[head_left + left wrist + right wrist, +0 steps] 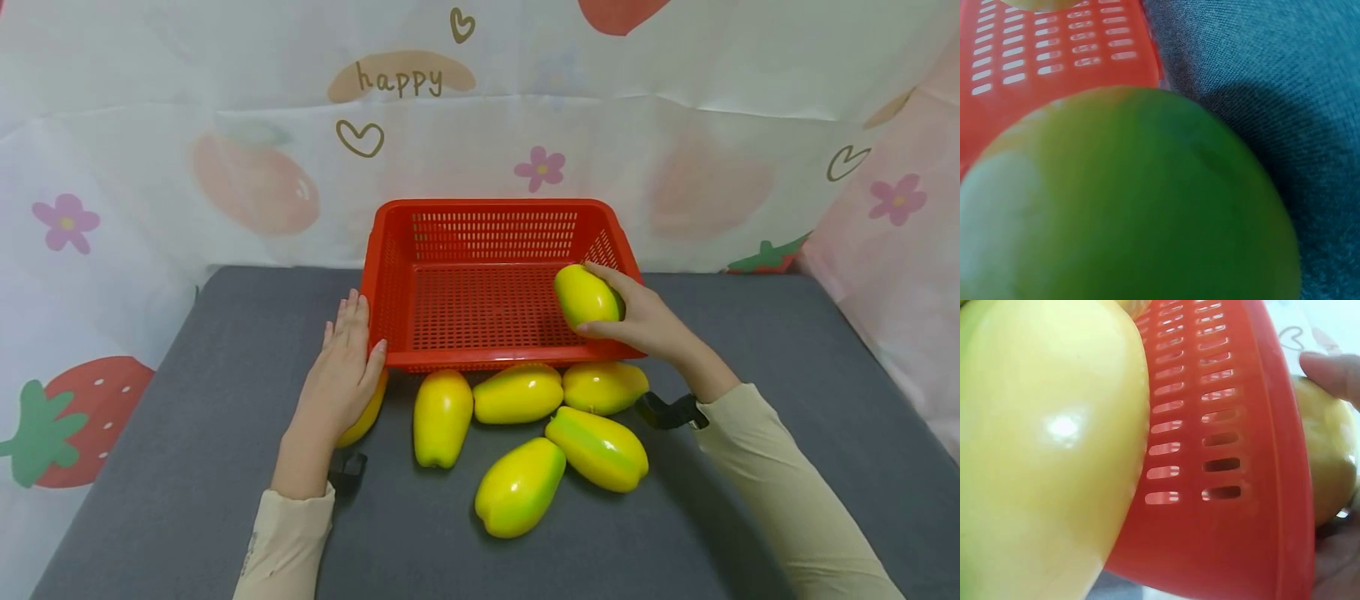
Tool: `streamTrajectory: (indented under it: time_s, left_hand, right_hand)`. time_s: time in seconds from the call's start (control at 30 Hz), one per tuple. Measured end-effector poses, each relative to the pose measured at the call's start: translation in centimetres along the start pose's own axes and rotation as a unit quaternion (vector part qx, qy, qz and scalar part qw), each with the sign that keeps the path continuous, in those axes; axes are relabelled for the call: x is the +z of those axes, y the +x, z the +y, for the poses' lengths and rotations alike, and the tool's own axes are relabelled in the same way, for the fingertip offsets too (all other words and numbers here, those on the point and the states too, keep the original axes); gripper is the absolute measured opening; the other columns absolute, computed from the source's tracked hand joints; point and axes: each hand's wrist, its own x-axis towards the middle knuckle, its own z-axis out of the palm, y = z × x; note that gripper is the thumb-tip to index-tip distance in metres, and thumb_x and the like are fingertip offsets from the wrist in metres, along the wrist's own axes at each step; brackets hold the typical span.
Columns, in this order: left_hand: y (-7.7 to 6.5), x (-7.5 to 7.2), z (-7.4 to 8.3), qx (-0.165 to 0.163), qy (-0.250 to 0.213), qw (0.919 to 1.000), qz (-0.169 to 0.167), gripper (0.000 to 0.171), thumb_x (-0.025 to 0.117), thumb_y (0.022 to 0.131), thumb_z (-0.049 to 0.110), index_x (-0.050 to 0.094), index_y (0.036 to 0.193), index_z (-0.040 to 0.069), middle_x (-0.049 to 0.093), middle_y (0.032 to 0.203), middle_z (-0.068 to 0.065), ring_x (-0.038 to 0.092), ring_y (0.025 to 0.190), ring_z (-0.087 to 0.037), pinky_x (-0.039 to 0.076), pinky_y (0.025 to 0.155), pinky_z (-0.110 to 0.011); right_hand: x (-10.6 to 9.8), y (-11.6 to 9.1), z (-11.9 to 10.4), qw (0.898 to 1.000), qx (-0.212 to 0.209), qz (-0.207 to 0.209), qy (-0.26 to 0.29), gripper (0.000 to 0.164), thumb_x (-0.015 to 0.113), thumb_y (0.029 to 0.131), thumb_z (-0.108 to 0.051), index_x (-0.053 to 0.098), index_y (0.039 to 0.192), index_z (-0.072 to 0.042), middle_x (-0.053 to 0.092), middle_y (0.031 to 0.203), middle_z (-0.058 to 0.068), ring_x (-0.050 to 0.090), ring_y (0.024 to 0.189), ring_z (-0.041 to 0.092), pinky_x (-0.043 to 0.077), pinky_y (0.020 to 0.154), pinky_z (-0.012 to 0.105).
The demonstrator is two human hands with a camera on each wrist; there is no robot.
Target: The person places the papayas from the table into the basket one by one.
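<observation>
My right hand [637, 321] grips a glossy yellow-green fruit [585, 297] over the right end of the red plastic basket [502, 358]. In the right wrist view, that held fruit [1324, 450] shows beyond the basket's rim [1285, 444], with a thumb and fingers around it. Fingers straight, my left hand [341, 375] rests against the basket's left side. Partly hidden under that hand lies another fruit [367, 417], whose green side [1147, 206] fills much of the left wrist view.
Several similar fruits, including an upright-lying one [442, 417] and a lower one [520, 487], lie in front of the basket on the grey cloth [420, 542]. Behind the basket hangs a printed white curtain [450, 167]. Dark wrist straps [671, 411] show at both sleeves.
</observation>
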Motion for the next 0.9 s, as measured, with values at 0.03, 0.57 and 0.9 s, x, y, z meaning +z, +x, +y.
streamTrajectory:
  time_s: [0.03, 0.57, 0.9]
  left_hand:
    - [0.0, 0.0, 0.0, 0.0, 0.0, 1.0, 0.0, 0.065, 0.039, 0.101, 0.027, 0.008, 0.149, -0.003, 0.007, 0.156, -0.018, 0.004, 0.144, -0.029, 0.007, 0.114, -0.048]
    - [-0.1, 0.1, -0.1, 0.0, -0.004, 1.0, -0.003, 0.066, 0.039, 0.101, 0.027, 0.006, 0.15, -0.002, 0.004, 0.157, -0.015, 0.004, 0.144, -0.029, 0.007, 0.114, -0.048]
    - [-0.1, 0.0, -0.1, 0.001, 0.0, 1.0, -0.003, 0.066, 0.038, 0.101, 0.027, 0.006, 0.15, -0.002, 0.003, 0.157, -0.014, 0.003, 0.144, -0.029, 0.007, 0.114, -0.048]
  right_hand:
    - [0.1, 0.2, 0.0, 1.0, 0.0, -0.006, -0.006, 0.086, 0.071, 0.083, -0.035, 0.02, 0.151, -0.021, 0.041, 0.138, 0.014, 0.049, 0.103, 0.031, 0.044, 0.085, 0.046]
    - [1.2, 2.6, 0.0, 0.991, -0.004, -0.062, -0.115, 0.087, 0.073, 0.081, -0.036, 0.026, 0.149, -0.006, 0.035, 0.146, 0.018, 0.044, 0.118, 0.033, 0.038, 0.097, 0.05]
    - [1.5, 3.0, 0.0, 0.985, 0.005, -0.085, -0.151, 0.087, 0.073, 0.08, -0.036, 0.029, 0.147, -0.001, 0.035, 0.145, 0.022, 0.038, 0.126, 0.037, 0.033, 0.103, 0.052]
